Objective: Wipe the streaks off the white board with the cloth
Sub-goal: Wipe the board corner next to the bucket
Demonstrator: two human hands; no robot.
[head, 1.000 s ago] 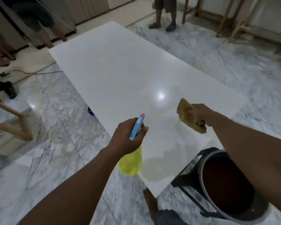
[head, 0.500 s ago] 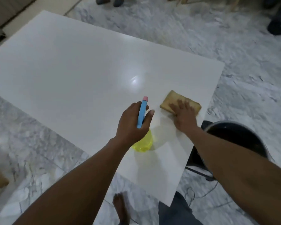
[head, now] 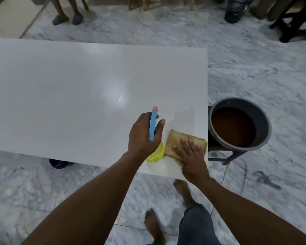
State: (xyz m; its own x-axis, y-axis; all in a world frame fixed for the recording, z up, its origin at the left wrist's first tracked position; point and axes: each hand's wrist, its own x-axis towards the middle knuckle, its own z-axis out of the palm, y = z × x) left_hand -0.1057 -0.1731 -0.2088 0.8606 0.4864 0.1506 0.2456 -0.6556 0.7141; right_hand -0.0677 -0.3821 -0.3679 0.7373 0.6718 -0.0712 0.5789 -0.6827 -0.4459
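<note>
A large glossy white board [head: 69,96] lies flat above the marble floor. A folded tan cloth [head: 173,140] rests on its near right corner, with my right hand [head: 191,160] pressed flat on top of it, fingers spread. Just left of the cloth, my left hand [head: 143,137] grips a yellow spray bottle [head: 155,152] with a blue trigger head and pink nozzle, held over the board. A damp patch shows on the board beyond the cloth.
A grey bucket [head: 261,124] of brown water sits on a dark stand just past the board's right edge. A blue tub [head: 60,163] peeks from under the near edge. A person's feet [head: 67,18], wooden legs and dark furniture [head: 295,20] stand at the back.
My right hand brought the cloth down from the air onto the board and now slides it near the right corner. The view has swung right; the spray bottle stays in my left hand.
</note>
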